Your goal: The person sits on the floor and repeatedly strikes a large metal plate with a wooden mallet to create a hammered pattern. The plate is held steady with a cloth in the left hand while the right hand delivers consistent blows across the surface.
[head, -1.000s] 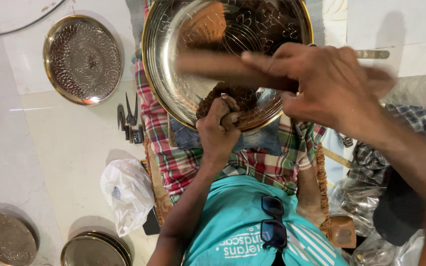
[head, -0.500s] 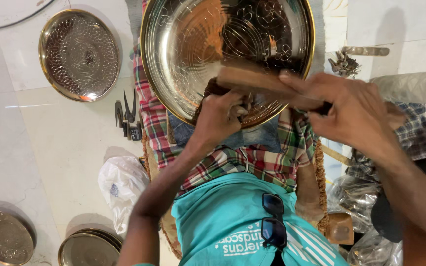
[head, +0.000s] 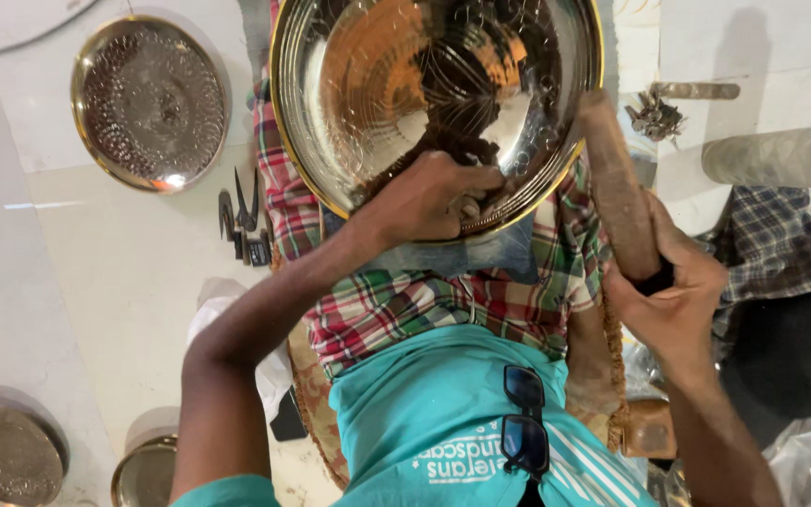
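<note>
My left hand [head: 434, 199] rests on the near rim of the large round shiny metal plate with a golden edge [head: 368, 94], fingers curled tight and pressed together against the plate's lower edge; something small may be pinched under my fingertips, but I cannot tell what. The plate lies tilted on my lap, over the red, green and white checked cloth [head: 405, 300] and a folded piece of faded blue denim [head: 495, 253] that sits just under its near rim.

My right hand [head: 668, 300] is wrapped in a closed fist around the lower end of a long brown wooden mallet [head: 617, 183]. The mallet points up and away from me, its far end just beside the plate's right edge.

On the pale floor to my left lies a smaller round hammered metal plate [head: 150, 101], well apart from the one on my lap, and near it a pair of dark metal pliers [head: 241, 211]. Two more round metal plates [head: 7, 453] lie at the lower left. Dark sunglasses [head: 523, 418] hang at the neck of my teal shirt [head: 424, 413].
</note>
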